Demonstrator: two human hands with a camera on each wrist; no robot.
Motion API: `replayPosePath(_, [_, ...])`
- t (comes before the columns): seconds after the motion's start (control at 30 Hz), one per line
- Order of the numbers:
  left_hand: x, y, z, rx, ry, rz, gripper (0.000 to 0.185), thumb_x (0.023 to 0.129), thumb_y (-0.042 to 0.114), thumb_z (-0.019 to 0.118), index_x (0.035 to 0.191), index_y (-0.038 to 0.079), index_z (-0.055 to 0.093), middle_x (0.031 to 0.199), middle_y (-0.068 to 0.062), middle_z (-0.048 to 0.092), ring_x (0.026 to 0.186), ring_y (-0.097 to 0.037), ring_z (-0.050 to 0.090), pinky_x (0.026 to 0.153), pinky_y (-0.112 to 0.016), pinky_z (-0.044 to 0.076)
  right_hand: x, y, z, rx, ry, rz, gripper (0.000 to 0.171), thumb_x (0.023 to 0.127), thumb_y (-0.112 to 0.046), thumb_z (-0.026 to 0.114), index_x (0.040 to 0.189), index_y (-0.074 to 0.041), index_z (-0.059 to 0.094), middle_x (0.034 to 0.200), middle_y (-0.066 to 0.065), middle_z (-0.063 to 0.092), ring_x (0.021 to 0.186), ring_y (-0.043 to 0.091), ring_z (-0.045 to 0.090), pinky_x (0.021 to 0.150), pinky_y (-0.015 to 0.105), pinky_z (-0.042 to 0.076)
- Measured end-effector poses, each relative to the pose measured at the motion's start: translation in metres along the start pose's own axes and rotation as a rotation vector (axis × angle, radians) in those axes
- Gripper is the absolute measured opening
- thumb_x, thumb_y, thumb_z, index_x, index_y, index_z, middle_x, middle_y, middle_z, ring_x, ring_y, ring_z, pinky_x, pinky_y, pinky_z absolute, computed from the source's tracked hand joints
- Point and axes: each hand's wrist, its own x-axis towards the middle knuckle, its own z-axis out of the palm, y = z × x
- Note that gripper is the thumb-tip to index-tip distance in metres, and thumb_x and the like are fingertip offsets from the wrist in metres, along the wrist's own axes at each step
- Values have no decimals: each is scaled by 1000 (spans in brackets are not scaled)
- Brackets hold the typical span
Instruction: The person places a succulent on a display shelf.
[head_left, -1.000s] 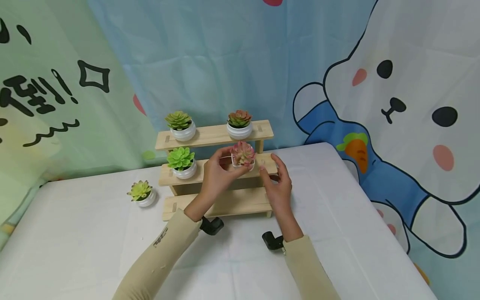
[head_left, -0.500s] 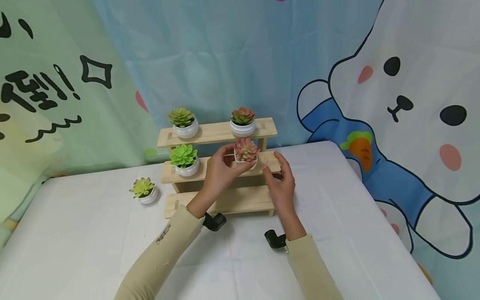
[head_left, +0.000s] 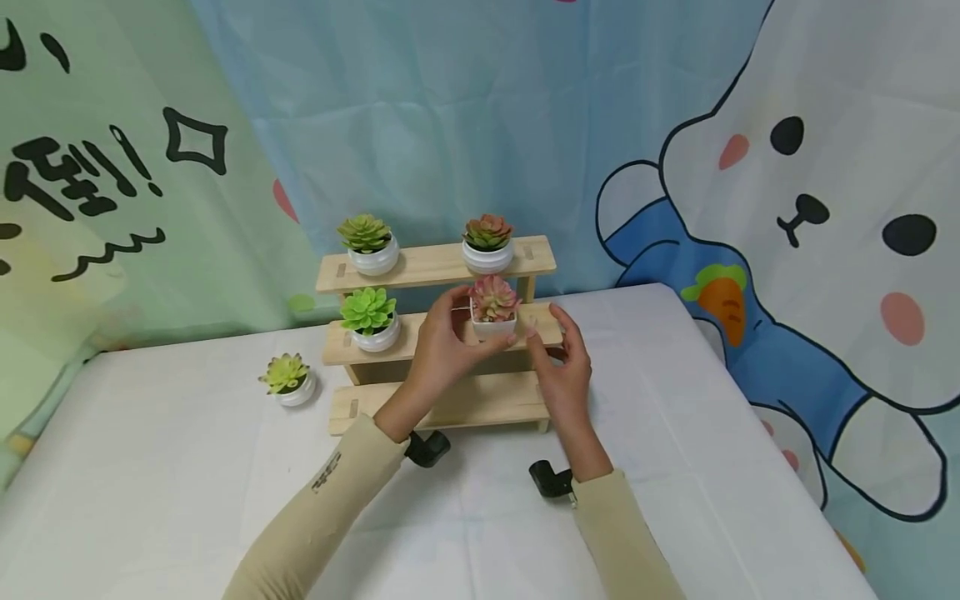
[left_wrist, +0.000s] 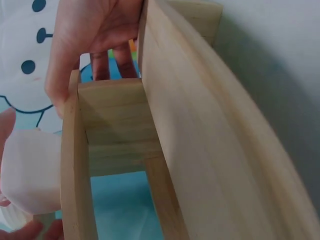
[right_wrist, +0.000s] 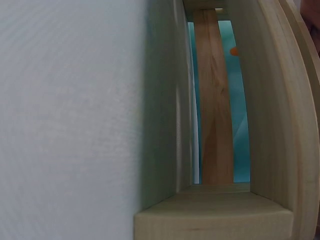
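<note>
My left hand (head_left: 447, 340) holds a pink artificial succulent in a square white pot (head_left: 494, 327) at the right part of the middle board. Its thumb lies along the front of the pot and its fingers are at the left side. In the left wrist view the white pot (left_wrist: 31, 170) shows beside the board edge, with fingertips around it. My right hand (head_left: 561, 367) grips the right end of the wooden three-tier plant stand (head_left: 450, 404) at the middle board, thumb in front. The stand's boards (right_wrist: 272, 110) fill the right side of the right wrist view; the right hand is mostly hidden there.
Two potted succulents, one green (head_left: 367, 246) and one reddish (head_left: 487, 243), stand on the top board. A bright green succulent (head_left: 369, 318) sits on the middle board's left. Another succulent (head_left: 288, 379) stands on the white table (head_left: 187, 467) left of the stand. A printed curtain (head_left: 450, 125) hangs behind.
The pink succulent's pot has turned slightly more upright, with more of its white front face showing. The right hand stays at the stand's end, and the head view has shifted a little.
</note>
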Motion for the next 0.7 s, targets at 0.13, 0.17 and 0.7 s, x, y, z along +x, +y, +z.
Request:
replayPosePath(0.13, [-5,0,0,75,-4,1,99,74,27,87,148,-2,29,134,-23,47,124,-33,48,102,-47,41,0,-2,-2,-2,9,11,51,96,-21,62,145,-15,47,153,5,39,98,27,56,69,18,47])
replayPosePath(0.17, [-7,0,0,84,-2,0,101,73,27,87,149,-2,27,134,-23,46,124,-33,47,103,-48,41,0,-2,-2,-4,7,19,51,96,-21,62,145,-16,47,153,5,38,98,27,56,69,18,47])
replayPosePath(0.7, [-41,-1,-21,-17,79,147,69,82,14,80,137,-2,42,133,-22,50,126,-36,47,103,-52,41,1,-1,0,-34,26,4,50,96,-20,62,144,-15,49,151,6,41,96,22,55,69,19,45])
